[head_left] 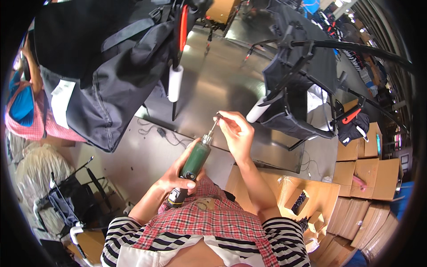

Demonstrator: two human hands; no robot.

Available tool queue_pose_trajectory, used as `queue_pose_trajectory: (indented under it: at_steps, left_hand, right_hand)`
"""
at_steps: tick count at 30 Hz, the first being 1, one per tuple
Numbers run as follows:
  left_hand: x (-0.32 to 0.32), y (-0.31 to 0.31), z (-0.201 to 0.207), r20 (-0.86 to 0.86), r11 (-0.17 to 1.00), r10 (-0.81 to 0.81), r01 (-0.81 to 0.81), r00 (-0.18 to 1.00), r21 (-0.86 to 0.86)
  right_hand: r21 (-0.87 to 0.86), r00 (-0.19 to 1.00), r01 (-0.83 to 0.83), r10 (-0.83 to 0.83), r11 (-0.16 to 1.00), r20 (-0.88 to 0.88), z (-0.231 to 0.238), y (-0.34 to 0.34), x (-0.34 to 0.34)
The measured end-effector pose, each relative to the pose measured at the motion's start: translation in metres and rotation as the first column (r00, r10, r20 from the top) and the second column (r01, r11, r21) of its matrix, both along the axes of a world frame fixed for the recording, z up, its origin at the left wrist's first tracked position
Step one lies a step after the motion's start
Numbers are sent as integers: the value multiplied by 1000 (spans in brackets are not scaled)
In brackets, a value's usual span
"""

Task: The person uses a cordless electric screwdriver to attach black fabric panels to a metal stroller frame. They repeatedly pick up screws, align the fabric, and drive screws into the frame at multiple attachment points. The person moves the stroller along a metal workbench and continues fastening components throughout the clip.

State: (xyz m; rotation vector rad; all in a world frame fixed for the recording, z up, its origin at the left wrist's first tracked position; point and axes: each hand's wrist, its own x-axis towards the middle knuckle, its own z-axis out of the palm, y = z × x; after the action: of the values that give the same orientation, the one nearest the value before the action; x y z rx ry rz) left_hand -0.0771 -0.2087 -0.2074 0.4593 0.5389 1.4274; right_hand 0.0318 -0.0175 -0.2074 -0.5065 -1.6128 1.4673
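Note:
In front of my body, my left hand [183, 174] is wrapped round a green cordless screwdriver [195, 161]. Its silver chuck and thin bit [213, 126] tilt up and away from me. At the tip of the bit, my right hand [238, 131] pinches a small dark piece [218, 116] between thumb and fingertips; it is too small to name for sure. Beyond my hands, to the left, a black fabric item [124, 75] hangs on a frame with a white tube [175, 83]. A similar black fabric frame [289, 98] stands to the right.
A metal-topped table [213, 75] lies ahead. On my right are an open carton [307, 196] with small dark parts and stacked cardboard boxes [364, 178]. A folded frame [66, 200] and plastic-wrapped goods [38, 173] stand at left, where another person [31, 107] is partly seen.

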Motion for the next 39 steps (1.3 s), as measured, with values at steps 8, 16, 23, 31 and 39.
queue_pose_trajectory:
  at_steps: [8,16,23,31,39]
  left_hand:
    - [-6,43,32,50,943,-239,220,970,251]
    - [-35,98,70,116,842,-305,211,945,496]
    - [-58,134,65,195,877,-324,216,926,430]
    - [-66,215,57,160,876,-197,101,967,471]
    - [-9,303,76,49,840,-182,129,982,526]
  right_hand:
    - [297,995,79,-57,951,-84,94,-7,35]
    - [297,814,576,-501,762,-293,175,212,86]
    - [692,387,372,-781,619,491,72,424,8]
    - [336,857,218,-344,916,383,111,346,49]
    - [68,786,-183,104,981,609,135,101,105]
